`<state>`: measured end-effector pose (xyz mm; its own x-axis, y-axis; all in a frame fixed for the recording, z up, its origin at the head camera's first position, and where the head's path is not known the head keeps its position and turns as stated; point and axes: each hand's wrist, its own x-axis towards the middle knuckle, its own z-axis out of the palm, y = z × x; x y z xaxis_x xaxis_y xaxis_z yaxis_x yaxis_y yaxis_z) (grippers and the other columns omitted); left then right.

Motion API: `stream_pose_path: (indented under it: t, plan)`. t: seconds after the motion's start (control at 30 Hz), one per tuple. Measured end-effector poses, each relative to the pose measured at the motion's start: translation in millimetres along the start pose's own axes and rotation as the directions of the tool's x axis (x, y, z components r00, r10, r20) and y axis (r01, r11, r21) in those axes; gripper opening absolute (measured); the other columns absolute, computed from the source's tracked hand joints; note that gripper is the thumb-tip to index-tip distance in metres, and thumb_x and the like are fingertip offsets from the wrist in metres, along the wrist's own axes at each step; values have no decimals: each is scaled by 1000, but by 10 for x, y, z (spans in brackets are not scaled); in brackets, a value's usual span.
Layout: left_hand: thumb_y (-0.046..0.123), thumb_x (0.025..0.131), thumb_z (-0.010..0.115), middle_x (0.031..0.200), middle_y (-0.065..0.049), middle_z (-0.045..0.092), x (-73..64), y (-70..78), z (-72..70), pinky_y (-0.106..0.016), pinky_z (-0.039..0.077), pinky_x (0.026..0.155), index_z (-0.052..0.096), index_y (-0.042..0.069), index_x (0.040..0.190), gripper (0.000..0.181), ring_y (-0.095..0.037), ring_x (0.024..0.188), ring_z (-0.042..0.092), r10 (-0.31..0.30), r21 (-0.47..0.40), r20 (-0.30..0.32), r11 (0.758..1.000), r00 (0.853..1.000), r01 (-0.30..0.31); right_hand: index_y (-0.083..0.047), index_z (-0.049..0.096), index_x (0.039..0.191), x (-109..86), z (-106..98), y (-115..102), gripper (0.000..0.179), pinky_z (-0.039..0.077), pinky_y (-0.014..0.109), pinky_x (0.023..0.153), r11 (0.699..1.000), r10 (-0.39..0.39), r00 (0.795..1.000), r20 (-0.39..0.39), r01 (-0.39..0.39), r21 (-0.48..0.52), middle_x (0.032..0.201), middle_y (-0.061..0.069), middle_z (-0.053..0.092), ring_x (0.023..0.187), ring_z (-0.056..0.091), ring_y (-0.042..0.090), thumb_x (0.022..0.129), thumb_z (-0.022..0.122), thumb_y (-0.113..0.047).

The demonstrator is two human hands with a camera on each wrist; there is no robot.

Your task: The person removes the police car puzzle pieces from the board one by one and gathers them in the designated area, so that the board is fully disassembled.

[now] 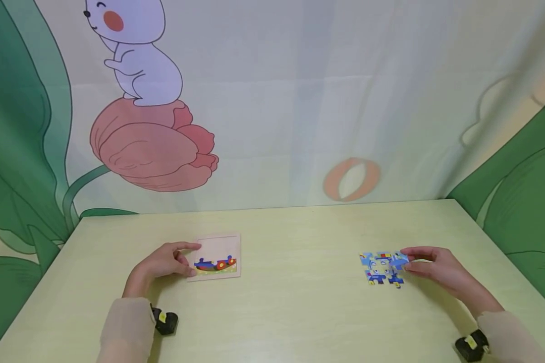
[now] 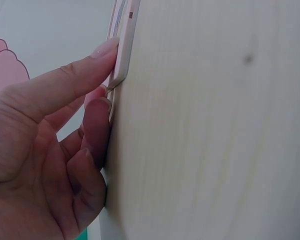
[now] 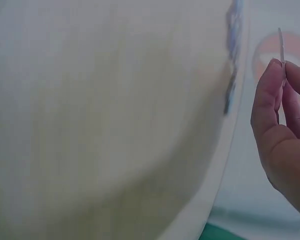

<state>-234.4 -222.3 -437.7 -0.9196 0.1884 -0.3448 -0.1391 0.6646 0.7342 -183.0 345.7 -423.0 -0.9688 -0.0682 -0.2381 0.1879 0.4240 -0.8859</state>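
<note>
On the left of the table lies a square wooden puzzle board (image 1: 218,247), its lower part filled with red, blue and yellow puzzle pieces (image 1: 217,264). My left hand (image 1: 165,262) holds the board by its left side, thumb near the lower corner and a finger higher up. In the left wrist view the thumb (image 2: 92,67) presses the board's edge (image 2: 124,60). My right hand (image 1: 438,269) pinches a thin blue puzzle piece (image 3: 281,47) between thumb and fingers, raised above the table. Below and left of it lies a group of blue puzzle pieces (image 1: 378,266) showing a cartoon face.
The pale wooden table (image 1: 295,302) stretches between the two puzzle groups. Behind it hangs a curtain (image 1: 272,126) printed with a white animal and a pink flower. Black wrist cameras (image 1: 165,321) sit at both sleeves, close over the tabletop.
</note>
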Motion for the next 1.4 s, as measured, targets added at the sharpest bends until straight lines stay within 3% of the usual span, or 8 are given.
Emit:
stream_pose_path:
  t: [0.13,0.27,0.53,0.77,1.4]
  plan:
    - [17,71,77,77,-7,51,5,7,-2,-29,35,62,51,10,130,64,-19,71,45,3,2,0,1000,1000,-3,16,44,123,-27,-145,143,54,50,24,73,999,34,999,-18,-35,-27,103,1,58,81,57,2,82,67,-10]
    - [17,71,78,77,-6,51,10,1,-4,-29,35,62,52,10,129,64,-19,71,45,1,-1,-2,1000,1000,-1,16,44,123,-22,-213,228,51,50,24,72,995,48,998,-29,-50,-92,106,9,58,80,57,4,84,65,-10]
    - [16,70,78,76,-6,51,5,-16,-8,-29,34,62,52,9,129,65,-18,70,45,22,-13,7,1000,1000,-21,14,50,117,-20,-238,258,46,49,24,66,965,32,999,-35,-40,-258,99,11,59,78,53,6,80,66,-7]
    - [15,70,78,76,-6,52,-5,-6,-10,-29,34,62,51,9,129,65,-18,71,45,24,-17,14,1000,1000,-23,11,56,110,3,-188,272,37,47,25,60,933,4,998,-64,-27,-359,91,10,58,77,50,17,79,67,-5]
    - [16,71,77,76,-6,52,0,-14,-6,-29,34,63,51,9,130,64,-18,71,45,14,-11,6,1000,1000,-14,11,61,102,12,-132,219,30,44,24,56,883,6,997,-73,-40,-467,83,8,58,73,49,19,77,68,-3]
